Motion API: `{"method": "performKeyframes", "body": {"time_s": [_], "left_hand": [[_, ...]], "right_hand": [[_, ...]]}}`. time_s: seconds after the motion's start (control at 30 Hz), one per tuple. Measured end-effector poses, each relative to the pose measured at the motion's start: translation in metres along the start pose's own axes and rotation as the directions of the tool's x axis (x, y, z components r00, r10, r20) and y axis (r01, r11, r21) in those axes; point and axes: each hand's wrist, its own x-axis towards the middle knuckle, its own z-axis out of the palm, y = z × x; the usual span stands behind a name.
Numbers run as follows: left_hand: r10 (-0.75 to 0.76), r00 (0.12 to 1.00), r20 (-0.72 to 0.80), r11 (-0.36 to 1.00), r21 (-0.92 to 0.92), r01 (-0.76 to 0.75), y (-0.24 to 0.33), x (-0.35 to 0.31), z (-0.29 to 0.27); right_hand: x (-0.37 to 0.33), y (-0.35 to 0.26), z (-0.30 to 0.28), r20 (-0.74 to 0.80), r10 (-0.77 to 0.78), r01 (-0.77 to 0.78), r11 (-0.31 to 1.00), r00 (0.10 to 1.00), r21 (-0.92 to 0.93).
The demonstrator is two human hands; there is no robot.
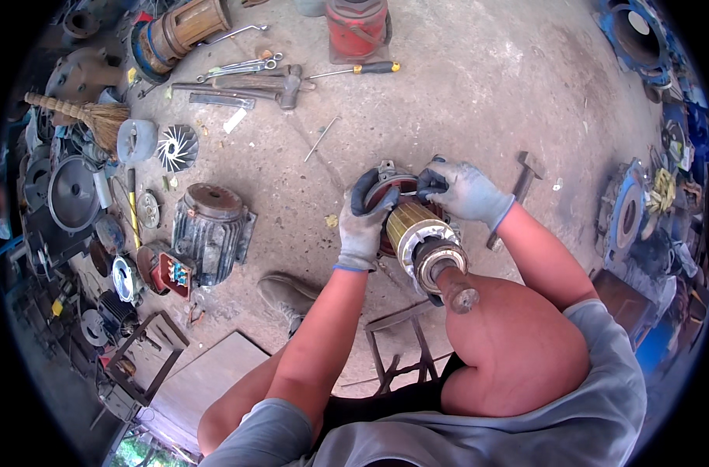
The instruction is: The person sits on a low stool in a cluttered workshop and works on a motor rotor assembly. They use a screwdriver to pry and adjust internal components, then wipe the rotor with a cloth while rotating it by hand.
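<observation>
A motor rotor (pixel 408 223) with a ribbed golden body leans toward me, its shaft end against my bent right knee. Around its far end sits a round reddish-grey motor end cover (pixel 392 182). My left hand (pixel 364 231), in a grey glove with dark fingertips, grips the left rim of that cover. At the cover's right side my right hand (pixel 469 192), gloved alike, has its fingers curled in a pinch; whatever they hold is hidden. A bearing (pixel 441 263) surrounds the shaft near my knee.
A finned motor housing (pixel 210 233) stands left on the concrete, beside a fan wheel (pixel 177 148). Ahead lie hammers (pixel 289 87), wrenches (pixel 241 68) and a screwdriver (pixel 376 68) near a red container (pixel 357 29). Another hammer (pixel 519 191) lies right. Motor parts crowd both sides.
</observation>
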Motion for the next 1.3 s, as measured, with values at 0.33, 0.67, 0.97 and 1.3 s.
{"method": "performKeyframes", "body": {"time_s": [0.33, 0.67, 0.97, 1.3], "left_hand": [[-0.044, 0.889, 0.455, 0.898, 0.408, -0.165, 0.024, 0.067, -0.005], [-0.085, 0.822, 0.563, 0.904, 0.391, -0.174, 0.031, 0.07, -0.011], [-0.246, 0.702, 0.669, 0.917, -0.073, 0.391, 0.027, 0.083, -0.035], [-0.157, 0.826, 0.542, 0.986, 0.035, 0.165, 0.022, 0.063, -0.013]], "right_hand": [[0.018, -0.007, -0.02, 0.075, -0.046, 0.055, 0.99, 0.996, -0.128], [0.048, -0.001, -0.041, 0.207, -0.067, 0.112, 0.97, 0.976, -0.217], [0.007, -0.002, -0.013, 0.049, 0.059, -0.05, 0.985, 0.997, -0.164], [-0.004, 0.009, 0.006, -0.065, 0.057, -0.063, 0.993, 0.996, -0.096]]}}
